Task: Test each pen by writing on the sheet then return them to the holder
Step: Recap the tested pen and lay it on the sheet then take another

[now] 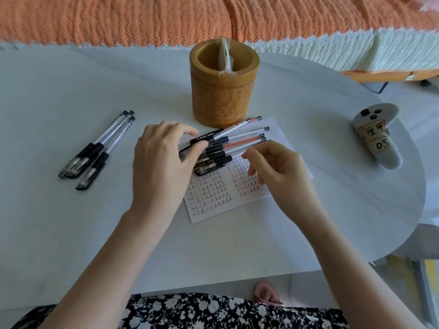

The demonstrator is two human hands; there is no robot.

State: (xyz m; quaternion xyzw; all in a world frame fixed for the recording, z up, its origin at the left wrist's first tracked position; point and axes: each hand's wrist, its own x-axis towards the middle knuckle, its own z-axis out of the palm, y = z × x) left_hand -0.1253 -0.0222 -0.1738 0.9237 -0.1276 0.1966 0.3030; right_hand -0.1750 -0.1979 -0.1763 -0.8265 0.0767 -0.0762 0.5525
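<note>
Several pens [237,141] on sheet [215,206], seemingly in grip of left hand [161,167].

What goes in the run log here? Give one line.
left hand: grips pen pile on sheet | right hand: by barrel ends, grip unclear | holder: no pens showing | three pens: aside, left
</note>
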